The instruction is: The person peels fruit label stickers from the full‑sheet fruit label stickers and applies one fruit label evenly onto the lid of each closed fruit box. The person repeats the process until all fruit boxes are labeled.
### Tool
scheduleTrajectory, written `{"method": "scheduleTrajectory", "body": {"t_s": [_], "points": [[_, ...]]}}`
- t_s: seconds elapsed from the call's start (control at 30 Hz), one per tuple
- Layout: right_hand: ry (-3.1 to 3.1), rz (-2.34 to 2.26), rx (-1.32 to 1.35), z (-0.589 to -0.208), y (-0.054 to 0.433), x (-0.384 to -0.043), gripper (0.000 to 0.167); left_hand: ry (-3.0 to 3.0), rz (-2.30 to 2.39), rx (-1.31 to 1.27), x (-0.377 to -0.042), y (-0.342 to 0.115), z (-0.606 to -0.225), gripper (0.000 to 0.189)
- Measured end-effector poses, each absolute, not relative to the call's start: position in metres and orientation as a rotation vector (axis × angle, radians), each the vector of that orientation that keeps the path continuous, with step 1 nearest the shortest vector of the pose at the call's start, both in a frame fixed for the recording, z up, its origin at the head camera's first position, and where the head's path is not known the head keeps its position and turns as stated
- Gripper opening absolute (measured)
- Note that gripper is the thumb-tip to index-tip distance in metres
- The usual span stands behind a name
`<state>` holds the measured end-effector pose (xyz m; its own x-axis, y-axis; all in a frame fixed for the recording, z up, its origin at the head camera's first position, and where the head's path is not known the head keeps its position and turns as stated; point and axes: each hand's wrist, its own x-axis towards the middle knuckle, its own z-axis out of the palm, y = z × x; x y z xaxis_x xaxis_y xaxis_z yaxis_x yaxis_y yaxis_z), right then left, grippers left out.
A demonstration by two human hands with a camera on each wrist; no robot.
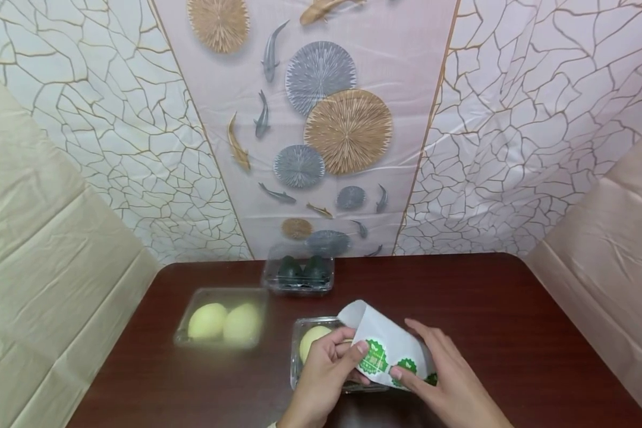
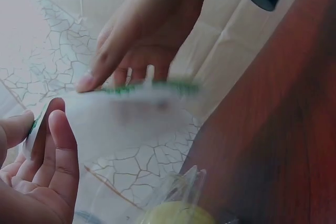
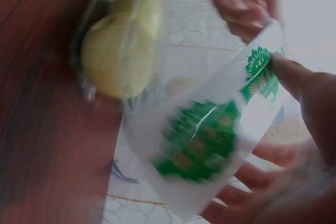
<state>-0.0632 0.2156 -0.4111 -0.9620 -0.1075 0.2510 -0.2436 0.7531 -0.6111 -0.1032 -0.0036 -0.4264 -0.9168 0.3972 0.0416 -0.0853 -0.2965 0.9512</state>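
A white sheet of green stickers, its far end curled over, is held up between both hands. My left hand pinches its left edge between thumb and fingers; the curled edge also shows in the left wrist view. My right hand grips the other end, thumb on the printed face and fingers behind. Under the sheet and left hand stands a clear plastic box with a pale yellow fruit showing. In the right wrist view this yellow fruit looks blurred through the plastic.
To the left, a closed clear box holds two pale yellow fruits. At the table's back edge, another clear box contains dark green fruits. Patterned cloth hangs behind the dark red wooden table.
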Motion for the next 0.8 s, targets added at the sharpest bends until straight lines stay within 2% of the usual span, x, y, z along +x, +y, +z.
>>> {"method": "scheduleTrajectory", "body": {"t_s": [0.23, 0.33, 0.4, 0.5, 0.67, 0.73, 0.8], "points": [[-2.49, 0.7, 0.38, -0.415, 0.204, -0.06, 0.087, 1.563, 2.296, 0.309, -0.103, -0.003, -0.423, 0.034], [-2.484, 0.676, 0.361, -0.416, 0.2, -0.058, 0.089, 1.551, 2.312, 0.284, -0.104, -0.001, -0.422, 0.034], [-2.509, 0.692, 0.317, -0.415, 0.198, -0.056, 0.083, 1.604, 2.33, 0.287, -0.105, 0.001, -0.422, 0.035], [-2.571, 0.82, 0.232, -0.415, 0.196, -0.055, 0.067, 1.796, 2.382, 0.321, -0.105, 0.004, -0.422, 0.034], [-2.598, 1.105, 0.104, -0.417, 0.195, -0.057, 0.044, 2.431, 2.351, 0.382, -0.101, 0.011, -0.427, 0.039], [-2.594, 1.162, 0.052, -0.417, 0.195, -0.058, 0.038, 2.801, 2.208, 0.519, -0.1, 0.012, -0.431, 0.044], [-2.617, 1.219, -0.029, -0.416, 0.194, -0.059, 0.033, 3.164, 1.993, 0.77, -0.1, 0.012, -0.434, 0.039]]}}
